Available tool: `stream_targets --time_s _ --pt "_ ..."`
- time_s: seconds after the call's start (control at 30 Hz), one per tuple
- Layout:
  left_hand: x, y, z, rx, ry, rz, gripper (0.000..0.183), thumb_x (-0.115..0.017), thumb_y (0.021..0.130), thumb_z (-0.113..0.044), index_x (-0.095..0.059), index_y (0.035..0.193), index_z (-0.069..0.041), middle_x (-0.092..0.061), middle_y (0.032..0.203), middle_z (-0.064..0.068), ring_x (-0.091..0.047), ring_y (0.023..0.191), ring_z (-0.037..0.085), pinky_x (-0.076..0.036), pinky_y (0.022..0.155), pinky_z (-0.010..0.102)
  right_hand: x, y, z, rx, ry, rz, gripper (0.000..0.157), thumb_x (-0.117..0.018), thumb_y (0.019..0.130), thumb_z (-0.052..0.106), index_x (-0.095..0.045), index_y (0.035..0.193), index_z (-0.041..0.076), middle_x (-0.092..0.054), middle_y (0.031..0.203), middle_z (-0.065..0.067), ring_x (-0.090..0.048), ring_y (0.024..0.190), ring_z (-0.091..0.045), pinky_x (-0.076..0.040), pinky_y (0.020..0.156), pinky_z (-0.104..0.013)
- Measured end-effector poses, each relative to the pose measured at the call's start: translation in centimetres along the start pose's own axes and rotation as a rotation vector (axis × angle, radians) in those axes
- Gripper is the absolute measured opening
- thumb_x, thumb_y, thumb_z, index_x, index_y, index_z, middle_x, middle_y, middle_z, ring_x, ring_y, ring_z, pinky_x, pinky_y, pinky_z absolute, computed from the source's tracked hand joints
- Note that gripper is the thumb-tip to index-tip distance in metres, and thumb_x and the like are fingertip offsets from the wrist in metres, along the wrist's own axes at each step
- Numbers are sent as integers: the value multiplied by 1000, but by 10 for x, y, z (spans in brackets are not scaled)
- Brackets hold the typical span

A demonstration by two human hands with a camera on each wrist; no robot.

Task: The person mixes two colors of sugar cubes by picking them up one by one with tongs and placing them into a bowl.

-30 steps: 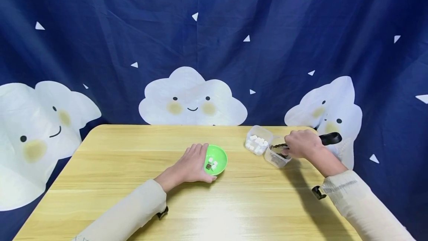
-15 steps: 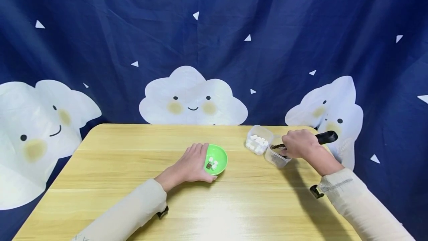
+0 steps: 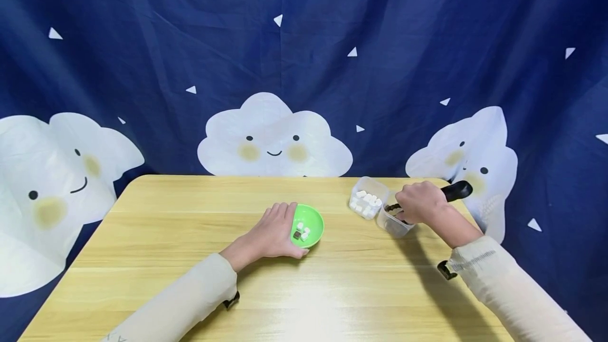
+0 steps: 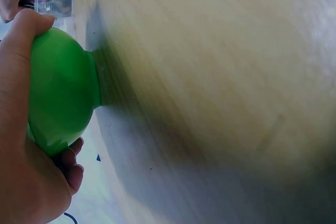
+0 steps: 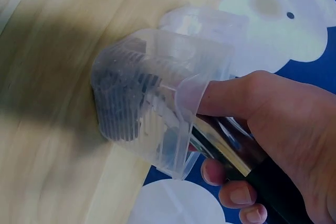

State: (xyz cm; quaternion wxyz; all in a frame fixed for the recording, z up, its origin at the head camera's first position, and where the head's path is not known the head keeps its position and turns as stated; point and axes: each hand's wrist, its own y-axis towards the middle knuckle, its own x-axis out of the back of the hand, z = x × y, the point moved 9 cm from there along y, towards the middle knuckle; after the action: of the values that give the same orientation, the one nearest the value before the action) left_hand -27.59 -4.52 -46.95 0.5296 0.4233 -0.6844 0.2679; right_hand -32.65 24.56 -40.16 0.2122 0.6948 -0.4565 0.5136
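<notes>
Black-handled tongs [image 3: 457, 190], gripped by the right hand [image 3: 420, 203], dip into a clear tub [image 3: 396, 230] on the table [image 3: 190, 278].
Through its ribbed, cloudy wall, the tongs' lower ends and some dark contents are hard to make out. A second tub [image 3: 355, 206] of white pieces stands just beside. The left hand [image 3: 271, 234] grips the green bowl [image 3: 312, 216], hiding its left rim; white pieces and one dark piece [image 3: 297, 235] show inside.
</notes>
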Motion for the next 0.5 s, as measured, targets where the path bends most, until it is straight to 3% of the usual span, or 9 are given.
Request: stream_targets --time_s 0.17,0.5 --pt "-1 0 0 0 -3 7 120 -78 63 -71 -36 150 0 -54 120 13 -47 106 24 -43 92 38 0 0 2 -5 -11 12 41 -78 86 41 -52 62 20 -57 66 2 -51 58 -16 -55 58 -47" --pt "1 -1 0 4 1 7 120 -79 64 -70 -35 151 0 -54 118 12 -46 105 25 -43 93 39 6 -5 9 -8 -30 -59 41 -81 83 36 -52 62 17 -60 65 -2 -57 58 -21 -57 58 -49"
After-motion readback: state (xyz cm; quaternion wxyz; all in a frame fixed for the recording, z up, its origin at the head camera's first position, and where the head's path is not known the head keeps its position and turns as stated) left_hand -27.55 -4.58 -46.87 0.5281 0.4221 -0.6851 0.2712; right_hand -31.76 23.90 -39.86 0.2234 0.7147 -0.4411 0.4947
